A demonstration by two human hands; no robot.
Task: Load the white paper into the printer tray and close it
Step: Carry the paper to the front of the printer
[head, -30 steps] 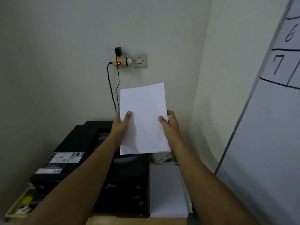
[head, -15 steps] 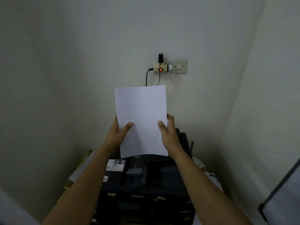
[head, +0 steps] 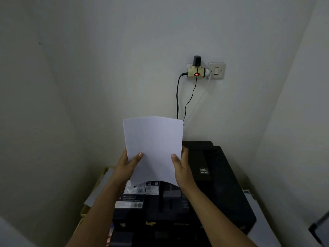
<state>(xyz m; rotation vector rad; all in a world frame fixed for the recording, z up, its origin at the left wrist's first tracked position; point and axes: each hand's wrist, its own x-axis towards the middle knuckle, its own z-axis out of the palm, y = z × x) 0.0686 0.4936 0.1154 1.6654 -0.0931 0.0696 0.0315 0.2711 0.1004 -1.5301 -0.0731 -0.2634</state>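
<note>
Nearest me, the black printer sits low against the wall, and just above its rear feed area the left hand and right hand each pinch a side edge of the white paper. It stands upright, long axis vertical, bottom edge bowed toward the slot. The loading step looks under way; next, I'd guess, the sheet must slide straight down, square to the guides, below the wall socket.
</note>
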